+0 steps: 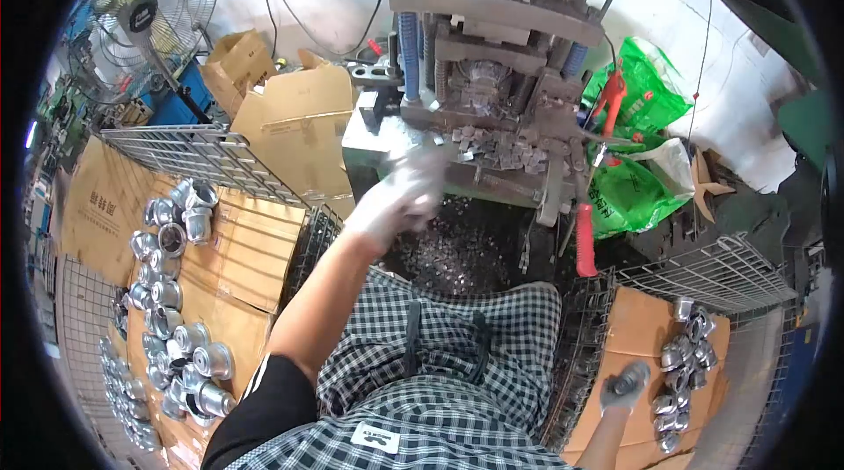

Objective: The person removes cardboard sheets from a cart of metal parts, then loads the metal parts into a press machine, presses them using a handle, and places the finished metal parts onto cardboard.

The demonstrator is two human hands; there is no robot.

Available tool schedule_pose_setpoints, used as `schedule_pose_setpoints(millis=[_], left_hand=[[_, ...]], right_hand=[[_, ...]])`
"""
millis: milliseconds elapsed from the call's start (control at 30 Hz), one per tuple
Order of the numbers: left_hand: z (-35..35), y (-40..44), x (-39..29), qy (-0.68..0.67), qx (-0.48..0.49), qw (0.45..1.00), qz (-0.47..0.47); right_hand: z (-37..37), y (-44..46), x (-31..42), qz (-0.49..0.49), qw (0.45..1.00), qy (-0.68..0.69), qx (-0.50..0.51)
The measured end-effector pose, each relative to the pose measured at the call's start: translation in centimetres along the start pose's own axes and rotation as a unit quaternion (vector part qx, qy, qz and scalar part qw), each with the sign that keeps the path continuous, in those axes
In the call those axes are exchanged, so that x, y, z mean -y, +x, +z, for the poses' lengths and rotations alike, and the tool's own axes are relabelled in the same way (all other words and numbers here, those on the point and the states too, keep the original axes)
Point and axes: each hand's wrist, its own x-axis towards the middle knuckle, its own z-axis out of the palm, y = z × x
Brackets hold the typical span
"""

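Observation:
My left hand (400, 199), in a white glove, is stretched forward near the front left of the press (497, 57). Motion smears its fingers, so whether it holds anything is unclear. To the lower right, my gloved right hand (622, 389) is closed around a small grey metal cup-shaped part (628, 378), over the cardboard in the right wire basket. More such metal parts (690, 351) lie in a row just right of that hand. Metal scraps (505, 149) cover the front of the press bed.
A wire basket (211, 153) at left has cardboard bearing many cup-shaped metal parts (189, 356). The right basket's wire rim (730, 250) stands beside green bags (637, 180). A red-handled tool (585, 241) hangs by the press. Behind are cardboard boxes (299, 118) and a fan (141, 13).

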Motion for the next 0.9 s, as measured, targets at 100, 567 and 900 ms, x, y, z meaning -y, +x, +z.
schedule_pose_setpoints(millis=[100, 567, 900], left_hand=[[5.3, 5.9, -2.0, -0.021, 0.005, 1.000, 0.021], [8.9, 16.2, -8.1, -0.197, -0.113, 0.974, -0.006], [-5.9, -3.2, 2.1, -0.111, -0.110, 0.988, 0.005]], right_hand=[[11.9, -6.6, -1.4, -0.083, 0.946, 0.159, -0.270], [49.1, -18.9, -8.6, -0.712, 0.454, -0.493, 0.207], [55.1, 2.8, 1.9, -0.655, 0.527, -0.516, 0.161]])
